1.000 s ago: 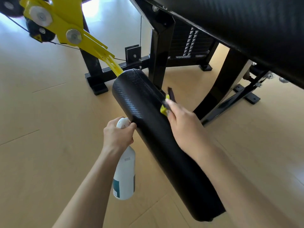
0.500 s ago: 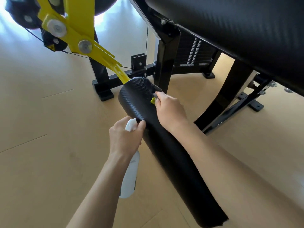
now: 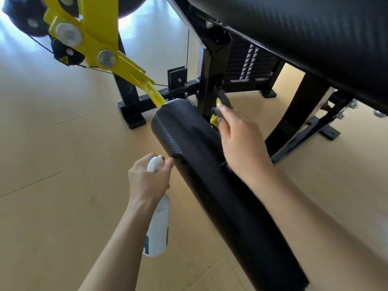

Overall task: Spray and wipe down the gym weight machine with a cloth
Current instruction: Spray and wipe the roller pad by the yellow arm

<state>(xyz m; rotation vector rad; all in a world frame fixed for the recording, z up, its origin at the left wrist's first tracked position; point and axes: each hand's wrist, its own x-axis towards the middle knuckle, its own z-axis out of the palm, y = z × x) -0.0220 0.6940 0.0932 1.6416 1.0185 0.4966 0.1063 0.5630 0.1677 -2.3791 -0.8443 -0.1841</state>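
A long black roller pad (image 3: 210,175) with a carbon-weave cover runs from the lower right up toward the middle, its far end meeting a yellow lever arm (image 3: 134,80). A cloth (image 3: 218,110), dark with a yellow part, shows only as a small bunch at the far right flank of the pad, just past its upper end and in front of a black upright post (image 3: 210,80). It sticks out beyond the fingertips of the right hand (image 3: 237,139), whose grip is closed round it; the fingers are blurred, so how they fold on the cloth is hard to read. The hand's palm side lies over the right edge of the pad, and whether the cloth touches the cover at this point cannot be told.

On the pad's left side, the left hand (image 3: 147,181) grips a white spray bottle (image 3: 157,232) round its neck, fingers curled, with one finger over the white trigger head. The head sits just beside the pad's left edge; the bottle's body hangs down below the hand, with a teal patch on its label.

Above, a broad black bench pad (image 3: 315,34) crosses the upper right. Behind the post stands a weight stack (image 3: 247,64), and black frame feet rest on the pale wooden floor (image 3: 52,164).
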